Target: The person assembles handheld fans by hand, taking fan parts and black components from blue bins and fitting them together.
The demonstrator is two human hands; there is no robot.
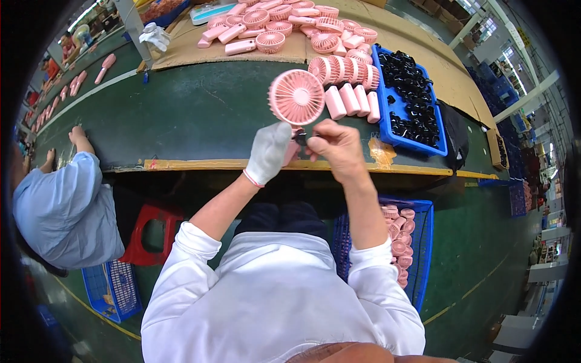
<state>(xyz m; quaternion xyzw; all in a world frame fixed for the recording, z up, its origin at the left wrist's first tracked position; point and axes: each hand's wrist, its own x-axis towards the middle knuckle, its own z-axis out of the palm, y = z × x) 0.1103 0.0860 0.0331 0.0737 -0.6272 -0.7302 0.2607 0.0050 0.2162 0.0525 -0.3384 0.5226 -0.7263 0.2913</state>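
Okay, so the star of this one is a pink plastic handheld fan [296,97]: round head, thin slats fanning out from a smooth pale hub, and a pink handle that's mostly covered up. It's held just above the near edge of the dark green tabletop [181,109], around the middle of the view, head pointing away from the person. Both hands are busy: the left hand [268,151], in a whitish knit glove, is wrapped around the handle, and the bare right hand [336,148] has thumb and forefinger pinched on a small black glossy piece [300,138] at the fan's neck.

As for the surface, it's got a worn yellow-brown edge strip [242,164]. Right next to the fan there's a tidy row of pink fans [348,100], handles toward the person, then a blue plastic tray [387,134] loaded with black pieces [408,78]. Farther back, a messy heap of pink fans [266,27] sits on flat brown cardboard [175,54].

Room-wise, it's a big workshop with a green floor [478,242]. A blue plastic basket [428,236] of pink fan parts [400,239] stands by the person's right side, and over on the left a co-worker in light blue [66,212] sits near a red plastic stool [140,233].
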